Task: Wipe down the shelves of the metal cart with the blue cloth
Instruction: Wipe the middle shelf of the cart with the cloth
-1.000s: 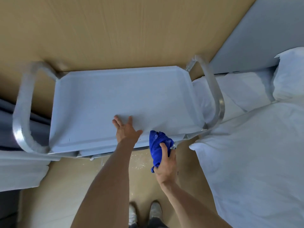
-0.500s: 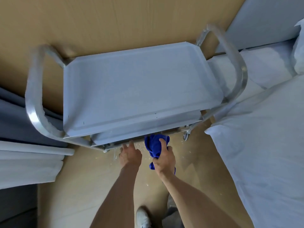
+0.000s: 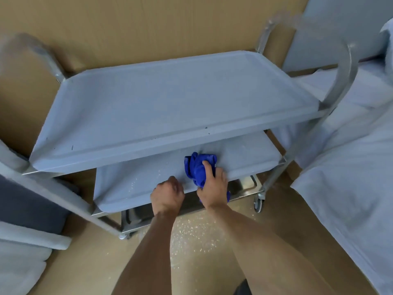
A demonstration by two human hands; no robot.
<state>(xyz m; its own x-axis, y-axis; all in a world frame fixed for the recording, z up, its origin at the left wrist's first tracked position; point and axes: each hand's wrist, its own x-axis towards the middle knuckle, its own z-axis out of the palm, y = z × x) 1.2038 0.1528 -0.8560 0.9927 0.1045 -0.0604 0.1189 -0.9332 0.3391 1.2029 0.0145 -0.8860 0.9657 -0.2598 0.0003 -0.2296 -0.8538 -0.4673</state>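
three shelves showed on the cart (image 3: 342, 86) in the head view, the only view there was: a top shelf (image 3: 170, 103), a middle shelf (image 3: 136, 184) under it, and a bare steel bottom shelf (image 3: 244, 188) glimpsed near the floor (image 3: 191, 241). the right hand (image 3: 212, 188) gripped the bunched cloth (image 3: 197, 167), fingers curled round it, and pressed it onto the middle shelf right of centre, close to its near rim. the left hand (image 3: 168, 194) sat at that near rim just left of the cloth, fingers curled over the edge; whether it truly clamped the rim or only rested there i could not tell.

pale specks lay on the middle shelf to the left of the cloth and on the floor below the arms. judging from that, a sweep toward the near edge would likely have pushed more grit onto the floor rather than into the cloth. the top shelf overhung the far part of the middle one, so a deep reach risked knuckles or forearm knocking its underside. the cart stood on castors (image 3: 259, 203); a hard push far could have rolled it into the wall (image 3: 148, 24) if the left hand's hold was loose. white bedding (image 3: 350, 199) lay just right of the frame, where a wide stroke could have brushed it.
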